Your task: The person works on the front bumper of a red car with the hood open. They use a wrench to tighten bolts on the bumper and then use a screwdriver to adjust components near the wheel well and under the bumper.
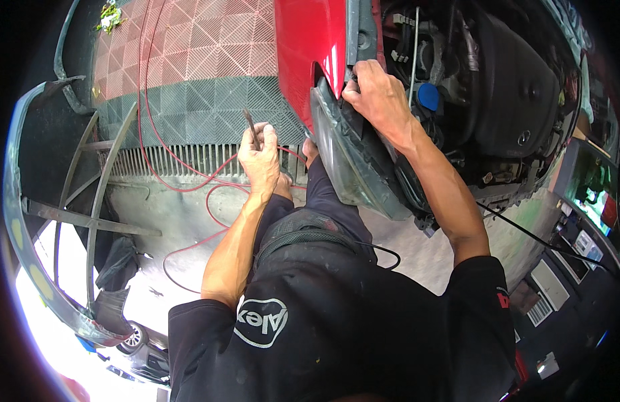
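My left hand (259, 161) is raised at centre, closed on a slim dark tool (250, 124), perhaps a screwdriver, pointing up. My right hand (375, 97) is at the edge of the red front fender (303, 37), its fingers curled in at the seam just above the headlight (343, 157). What those fingers grip is hidden. The headlight has a clear, cloudy lens and sits right below the fender's tip. The open engine bay (470, 74) with a black engine cover (511, 100) and a blue cap (427, 96) lies just right of my right hand.
A detached bumper (28, 134) rests on a metal stand (95, 194) at left. Red hoses (176, 187) loop over the tiled mat (182, 53), drain grate (149, 164) and concrete floor. A black cable (531, 234) runs rightward. A parked car (146, 355) shows at lower left.
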`<action>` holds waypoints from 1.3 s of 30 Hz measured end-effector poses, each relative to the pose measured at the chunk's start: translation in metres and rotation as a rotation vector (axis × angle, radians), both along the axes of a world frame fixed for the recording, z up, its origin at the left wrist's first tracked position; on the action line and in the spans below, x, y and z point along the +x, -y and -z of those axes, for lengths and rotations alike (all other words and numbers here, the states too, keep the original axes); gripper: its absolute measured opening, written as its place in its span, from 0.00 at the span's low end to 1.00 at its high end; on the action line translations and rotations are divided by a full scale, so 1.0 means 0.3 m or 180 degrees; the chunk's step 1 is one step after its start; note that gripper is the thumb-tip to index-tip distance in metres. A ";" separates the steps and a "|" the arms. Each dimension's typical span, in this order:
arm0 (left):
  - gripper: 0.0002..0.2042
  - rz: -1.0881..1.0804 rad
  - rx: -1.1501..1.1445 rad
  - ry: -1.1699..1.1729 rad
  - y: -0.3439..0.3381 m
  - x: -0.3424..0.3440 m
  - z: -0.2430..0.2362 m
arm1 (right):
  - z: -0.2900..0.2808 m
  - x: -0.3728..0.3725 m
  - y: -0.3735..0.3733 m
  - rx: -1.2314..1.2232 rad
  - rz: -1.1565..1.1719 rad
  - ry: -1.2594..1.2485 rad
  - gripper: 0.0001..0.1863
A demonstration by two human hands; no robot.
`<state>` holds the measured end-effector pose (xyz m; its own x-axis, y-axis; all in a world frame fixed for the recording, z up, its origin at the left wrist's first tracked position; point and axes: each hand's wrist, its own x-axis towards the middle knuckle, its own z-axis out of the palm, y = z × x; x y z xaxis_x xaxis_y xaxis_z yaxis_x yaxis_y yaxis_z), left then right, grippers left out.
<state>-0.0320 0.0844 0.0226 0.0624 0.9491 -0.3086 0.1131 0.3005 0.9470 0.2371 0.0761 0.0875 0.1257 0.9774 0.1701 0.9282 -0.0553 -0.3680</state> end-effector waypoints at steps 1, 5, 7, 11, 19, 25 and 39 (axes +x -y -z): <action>0.07 -0.0028 -0.0021 -0.0033 0.005 -0.009 0.003 | -0.008 -0.008 0.001 -0.0014 0.0024 0.0059 0.10; 0.08 -0.0081 -0.0031 -0.0163 0.012 -0.035 0.012 | -0.004 -0.022 0.006 0.0073 0.0079 0.0241 0.09; 0.08 -0.0149 -0.0109 -0.0087 0.017 -0.040 0.026 | -0.004 -0.013 0.014 0.0049 -0.0001 0.0334 0.09; 0.08 -0.0093 -0.0172 -0.0133 0.012 -0.035 0.009 | -0.044 -0.012 0.023 -0.0046 -0.0202 0.0194 0.12; 0.08 -0.0109 -0.0208 -0.0038 0.000 -0.021 0.007 | -0.056 0.020 0.008 -0.0411 -0.0412 0.0183 0.11; 0.08 -0.0007 -0.0189 -0.0027 0.015 -0.055 0.019 | -0.084 0.006 -0.024 -0.0429 -0.0184 -0.0153 0.07; 0.16 0.1463 0.1721 -0.0657 0.130 0.084 -0.254 | -0.029 -0.379 0.213 -0.0606 0.2447 -0.7051 0.13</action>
<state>-0.0068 0.0453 0.0988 0.4816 0.8641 0.1463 0.3071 -0.3227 0.8953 0.1235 0.0123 0.0960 0.1340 0.6636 -0.7360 -0.9116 -0.2086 -0.3541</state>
